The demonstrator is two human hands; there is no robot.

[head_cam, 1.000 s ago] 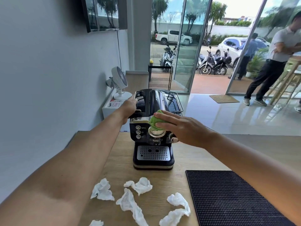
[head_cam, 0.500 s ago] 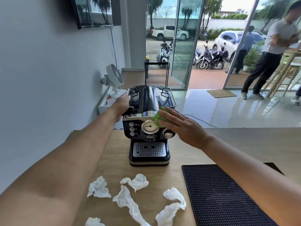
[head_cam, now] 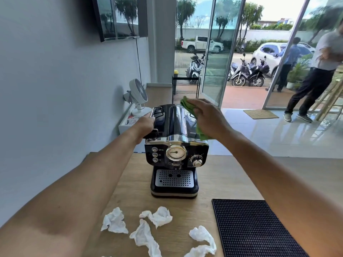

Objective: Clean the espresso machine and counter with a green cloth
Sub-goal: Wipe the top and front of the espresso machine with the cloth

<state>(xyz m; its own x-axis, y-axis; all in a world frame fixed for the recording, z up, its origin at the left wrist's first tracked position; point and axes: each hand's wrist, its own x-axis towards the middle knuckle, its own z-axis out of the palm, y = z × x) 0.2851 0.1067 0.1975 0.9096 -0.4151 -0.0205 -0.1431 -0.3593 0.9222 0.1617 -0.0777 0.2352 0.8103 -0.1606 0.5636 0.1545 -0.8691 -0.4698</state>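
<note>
Espresso machine (head_cam: pixel 175 151) stands upright on the wooden worktop (head_cam: pixel 222 180), front panel turned toward the camera: three small buttons at left, round gauge (head_cam: pixel 176 152) at centre, chrome knob (head_cam: pixel 197 161) at right, perforated drip tray (head_cam: pixel 174 178) below.

Left hand (head_cam: pixel 146 125) is laid against the machine's top left edge, fingers curled over the chrome rail there; the grip is clenched on the machine body.

Right hand (head_cam: pixel 206 117) is held over the top right of the machine, palm down, with the green cloth (head_cam: pixel 193 115) pressed beneath it. The cloth is seen bunched ahead of the fingertips and trailing out below the heel of the hand, against the machine's top surface. The grip is closed on the cloth.

Crumpled white tissues (head_cam: pixel 157 217) are scattered on the worktop in front of the machine, apart from it. A black rubber bar mat (head_cam: pixel 256 229) lies to the right of the tissues, near the front edge.

A small white fan (head_cam: pixel 138 95) is noted on a low white shelf by the wall, behind and left of the machine. Glass doors are seen beyond; a person stands at far right, blurred.
</note>
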